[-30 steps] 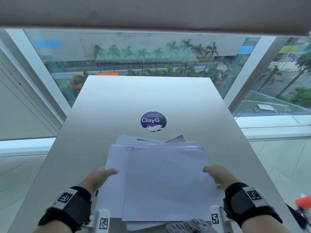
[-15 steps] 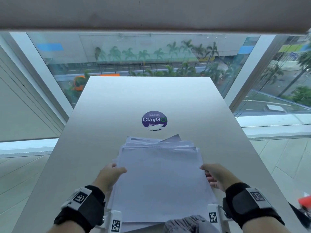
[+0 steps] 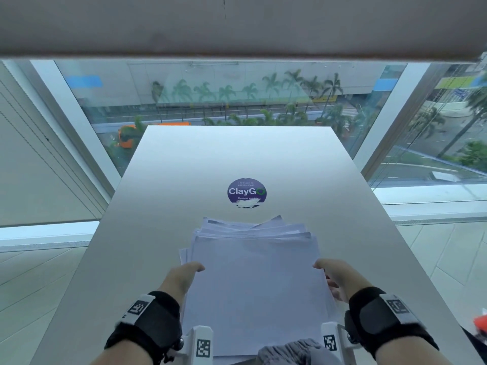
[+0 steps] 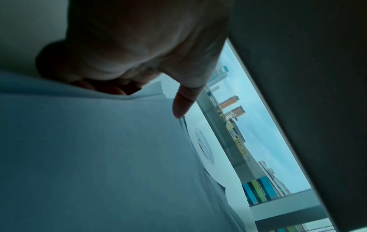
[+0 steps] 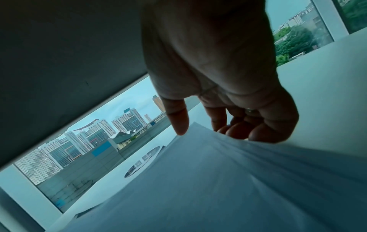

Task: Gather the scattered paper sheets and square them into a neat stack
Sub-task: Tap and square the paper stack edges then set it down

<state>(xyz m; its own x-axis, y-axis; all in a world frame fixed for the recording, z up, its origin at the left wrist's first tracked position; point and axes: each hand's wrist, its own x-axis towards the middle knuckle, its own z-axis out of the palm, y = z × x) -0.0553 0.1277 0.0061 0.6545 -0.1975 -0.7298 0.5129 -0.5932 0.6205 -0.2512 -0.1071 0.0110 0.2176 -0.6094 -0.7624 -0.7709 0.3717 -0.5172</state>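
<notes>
A pile of white paper sheets (image 3: 255,285) lies on the grey table (image 3: 237,154) just in front of me. Its far edges are fanned and uneven, and a few sheets stick out at the left. My left hand (image 3: 191,272) grips the pile's left edge, thumb (image 4: 182,102) on top and fingers curled under the sheets (image 4: 99,157). My right hand (image 3: 325,271) grips the right edge the same way. In the right wrist view its thumb (image 5: 178,122) lies on the paper (image 5: 218,180) and the fingers curl beneath the lifted edge.
A round purple ClayGo sticker (image 3: 247,192) sits on the table just beyond the pile. The table's far edge meets a large window. A grey cloth (image 3: 295,351) shows at the near edge, and something red (image 3: 481,325) lies low at the right.
Both hands have moved inward. The sheets that spread wide to the left are now pushed under the top sheets, and the pile is narrower.
</notes>
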